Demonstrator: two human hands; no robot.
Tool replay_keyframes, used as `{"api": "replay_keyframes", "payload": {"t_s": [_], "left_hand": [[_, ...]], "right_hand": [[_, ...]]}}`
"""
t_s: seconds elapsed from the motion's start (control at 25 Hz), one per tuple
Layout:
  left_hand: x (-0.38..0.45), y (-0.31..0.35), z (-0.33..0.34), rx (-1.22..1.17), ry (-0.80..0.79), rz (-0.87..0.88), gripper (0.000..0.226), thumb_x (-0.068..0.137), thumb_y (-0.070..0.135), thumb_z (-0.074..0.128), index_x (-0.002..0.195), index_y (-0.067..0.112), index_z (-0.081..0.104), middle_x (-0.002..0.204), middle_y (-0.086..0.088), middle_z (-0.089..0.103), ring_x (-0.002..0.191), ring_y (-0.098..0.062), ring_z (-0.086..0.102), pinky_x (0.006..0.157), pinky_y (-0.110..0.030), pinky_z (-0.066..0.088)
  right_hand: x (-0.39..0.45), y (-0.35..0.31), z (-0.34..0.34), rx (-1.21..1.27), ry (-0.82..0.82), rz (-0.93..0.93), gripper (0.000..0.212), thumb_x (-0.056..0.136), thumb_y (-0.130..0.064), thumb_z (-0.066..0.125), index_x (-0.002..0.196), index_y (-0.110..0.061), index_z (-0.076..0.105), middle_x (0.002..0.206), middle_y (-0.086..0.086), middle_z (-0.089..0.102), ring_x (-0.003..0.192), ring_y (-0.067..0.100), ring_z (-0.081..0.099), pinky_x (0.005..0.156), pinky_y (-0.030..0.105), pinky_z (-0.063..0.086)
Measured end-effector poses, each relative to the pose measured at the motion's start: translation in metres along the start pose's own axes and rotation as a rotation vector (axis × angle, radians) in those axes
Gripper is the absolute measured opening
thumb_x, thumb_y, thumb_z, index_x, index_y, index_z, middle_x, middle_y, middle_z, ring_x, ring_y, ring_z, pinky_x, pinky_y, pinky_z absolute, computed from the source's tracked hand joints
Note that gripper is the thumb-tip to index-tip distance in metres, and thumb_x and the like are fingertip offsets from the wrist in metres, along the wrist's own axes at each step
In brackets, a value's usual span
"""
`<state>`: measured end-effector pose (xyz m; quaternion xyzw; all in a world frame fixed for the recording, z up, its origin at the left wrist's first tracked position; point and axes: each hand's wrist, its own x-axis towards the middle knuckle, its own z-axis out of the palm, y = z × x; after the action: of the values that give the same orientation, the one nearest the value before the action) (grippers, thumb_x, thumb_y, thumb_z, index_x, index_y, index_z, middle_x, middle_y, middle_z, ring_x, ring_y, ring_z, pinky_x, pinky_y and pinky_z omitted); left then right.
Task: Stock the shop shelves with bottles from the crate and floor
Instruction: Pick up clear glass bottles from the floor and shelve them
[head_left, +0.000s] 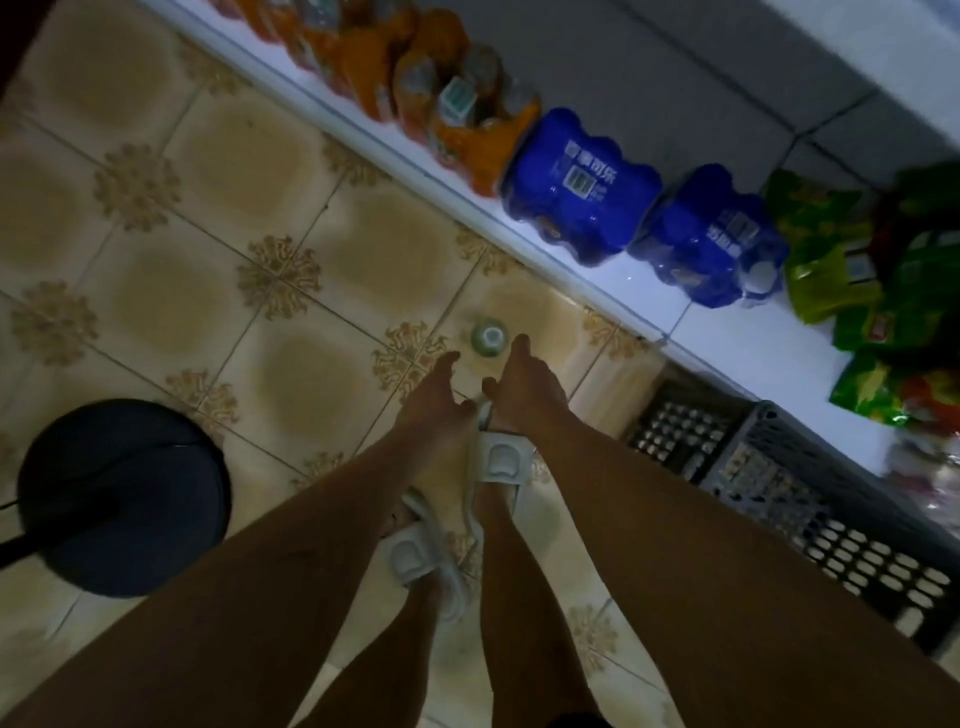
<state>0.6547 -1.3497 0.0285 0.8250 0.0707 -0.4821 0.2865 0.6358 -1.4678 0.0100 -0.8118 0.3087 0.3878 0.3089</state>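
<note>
A single bottle with a pale green cap (488, 339) stands upright on the tiled floor, seen from above. My left hand (434, 397) and my right hand (524, 384) both reach down toward it, fingers apart, holding nothing; my right fingertips are right beside the cap. A dark plastic crate (810, 499) sits on the floor to the right, under the edge of the low white shelf (613, 270). On the shelf lie blue shrink-wrapped bottle packs (576, 182) and orange bottle packs (452, 98).
A round dark stool (122, 496) stands on the floor at the left. Green snack bags (852, 270) are piled on the shelf at the right. My feet in pale slippers (498, 457) stand just below my hands.
</note>
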Motion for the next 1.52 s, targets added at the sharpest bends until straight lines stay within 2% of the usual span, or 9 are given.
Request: {"api": "replay_keyframes", "payload": {"t_s": [0.28, 0.48, 0.68, 0.84, 1.08, 1.16, 1.28, 1.4, 1.52], "left_hand": [[0.066, -0.006, 0.013, -0.042, 0.082, -0.046, 0.077, 0.090, 0.007, 0.057, 0.153, 0.029, 0.018, 0.153, -0.006, 0.039, 0.126, -0.029, 0.054, 0.093, -0.038, 0.050], [0.075, -0.018, 0.014, -0.040, 0.091, -0.063, 0.075, 0.091, 0.011, 0.057, 0.153, 0.030, 0.018, 0.152, -0.005, 0.041, 0.123, -0.031, 0.055, 0.094, -0.040, 0.050], [0.062, -0.027, -0.011, 0.030, 0.079, -0.001, 0.075, 0.092, 0.013, 0.060, 0.152, 0.029, 0.019, 0.150, -0.006, 0.044, 0.123, -0.031, 0.054, 0.086, -0.032, 0.044], [0.053, -0.021, -0.030, -0.043, 0.016, 0.034, 0.082, 0.085, 0.012, 0.070, 0.151, 0.030, 0.025, 0.148, -0.008, 0.045, 0.132, -0.029, 0.046, 0.101, -0.041, 0.046], [0.005, 0.029, -0.041, -0.199, -0.138, 0.189, 0.103, 0.056, 0.043, 0.089, 0.143, 0.034, 0.033, 0.137, 0.003, 0.052, 0.124, -0.018, 0.052, 0.103, -0.045, 0.046], [-0.009, 0.046, -0.046, -0.243, -0.123, 0.215, 0.095, 0.050, 0.049, 0.088, 0.131, 0.032, 0.043, 0.124, 0.007, 0.061, 0.115, -0.013, 0.058, 0.100, -0.041, 0.049], [-0.020, 0.063, -0.050, -0.350, -0.082, 0.226, 0.066, 0.061, 0.029, 0.091, 0.117, 0.022, 0.055, 0.103, 0.008, 0.069, 0.091, -0.001, 0.066, 0.080, -0.024, 0.052], [-0.023, 0.071, -0.057, -0.369, -0.045, 0.258, 0.049, 0.064, 0.025, 0.089, 0.104, 0.020, 0.061, 0.093, 0.006, 0.072, 0.084, -0.006, 0.069, 0.077, -0.027, 0.054], [-0.024, 0.076, -0.078, -0.350, -0.010, 0.273, 0.043, 0.065, 0.031, 0.087, 0.100, 0.021, 0.064, 0.094, 0.004, 0.074, 0.087, -0.013, 0.071, 0.080, -0.033, 0.057]], "right_hand": [[0.063, -0.008, 0.012, -0.197, 0.047, -0.154, 0.072, 0.093, -0.035, 0.065, 0.149, -0.029, 0.019, 0.127, 0.017, 0.058, 0.110, 0.037, 0.061, 0.083, 0.043, 0.053], [0.083, -0.012, 0.014, -0.362, 0.004, -0.206, 0.037, 0.101, -0.021, 0.052, 0.137, -0.015, 0.049, 0.126, 0.018, 0.060, 0.114, 0.036, 0.059, 0.084, 0.036, 0.049], [0.072, -0.020, -0.019, -0.198, -0.041, -0.207, 0.036, 0.098, -0.020, 0.058, 0.132, -0.011, 0.059, 0.125, 0.015, 0.064, 0.115, 0.032, 0.062, 0.090, 0.033, 0.049], [0.056, -0.045, -0.077, -0.225, -0.171, -0.263, 0.031, 0.092, -0.030, 0.064, 0.111, -0.006, 0.067, 0.100, 0.010, 0.070, 0.085, 0.024, 0.069, 0.071, 0.031, 0.053], [-0.004, -0.099, -0.160, -0.157, -0.397, -0.249, 0.026, 0.084, -0.024, 0.066, 0.070, -0.003, 0.059, 0.056, 0.009, 0.051, 0.050, 0.020, 0.039, 0.045, 0.023, 0.034], [-0.025, -0.115, -0.182, -0.176, -0.462, -0.246, 0.025, 0.085, -0.024, 0.066, 0.070, -0.005, 0.057, 0.052, 0.004, 0.046, 0.045, 0.015, 0.033, 0.041, 0.020, 0.028], [-0.042, -0.124, -0.201, -0.130, -0.488, -0.230, 0.031, 0.086, -0.024, 0.064, 0.063, -0.012, 0.048, 0.049, 0.000, 0.039, 0.043, 0.012, 0.026, 0.043, 0.022, 0.023], [-0.046, -0.112, -0.195, 0.131, -0.399, -0.263, 0.035, 0.091, -0.035, 0.063, 0.065, -0.015, 0.047, 0.053, -0.001, 0.040, 0.045, 0.012, 0.028, 0.045, 0.021, 0.027], [-0.059, -0.082, -0.173, 0.686, -0.268, -0.124, 0.052, 0.093, -0.065, 0.047, 0.103, -0.017, 0.061, 0.076, 0.004, 0.058, 0.059, 0.016, 0.053, 0.061, 0.028, 0.047]]}}
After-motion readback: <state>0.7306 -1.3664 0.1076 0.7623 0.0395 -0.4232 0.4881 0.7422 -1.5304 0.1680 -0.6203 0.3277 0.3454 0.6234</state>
